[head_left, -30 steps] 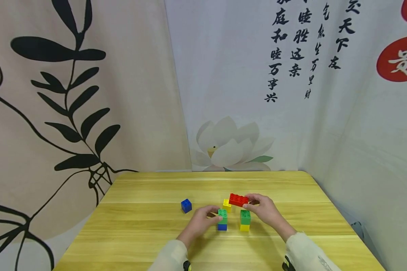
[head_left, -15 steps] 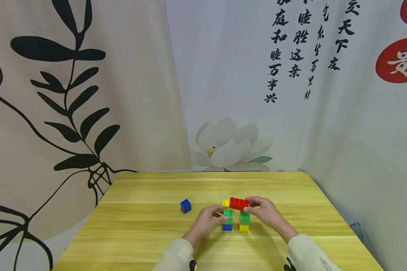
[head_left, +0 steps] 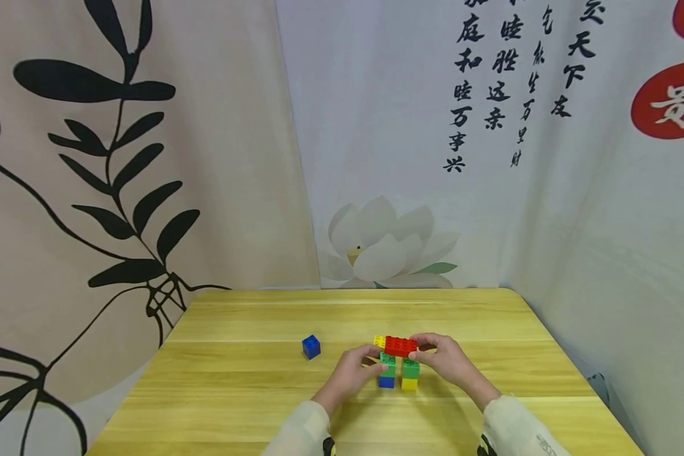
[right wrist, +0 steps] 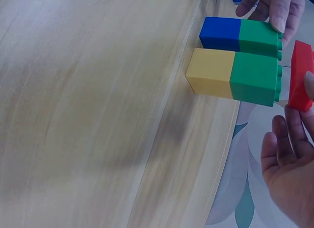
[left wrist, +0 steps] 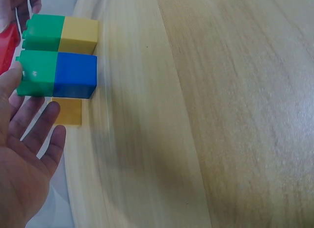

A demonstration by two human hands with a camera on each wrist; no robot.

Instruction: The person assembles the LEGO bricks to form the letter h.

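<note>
My right hand (head_left: pixel 447 361) pinches a red toy building brick (head_left: pixel 401 346) by its right end, over two short stacks. In the right wrist view, a small gap separates the red brick (right wrist: pixel 300 76) from the studs below. My left hand (head_left: pixel 350 373) holds the left stack, a green brick (left wrist: pixel 38 73) on a blue brick (left wrist: pixel 76 75), between thumb and fingers. Beside it, close but apart, stands the right stack: a green brick (right wrist: pixel 254 77) on a yellow brick (right wrist: pixel 210 71). Both stacks are upright on the table.
Behind the stacks sits a yellow brick (head_left: pixel 379 341), partly hidden by the red one. A loose blue brick (head_left: pixel 311 346) lies farther left on the wooden table (head_left: pixel 234 392). Printed curtains (head_left: pixel 251 158) hang behind the table's far edge.
My left hand has slid the green-and-blue stack rightward, narrowing the gap to the other stack. My right hand has lowered the red brick closer to the stack tops. The loose blue brick stays put.
</note>
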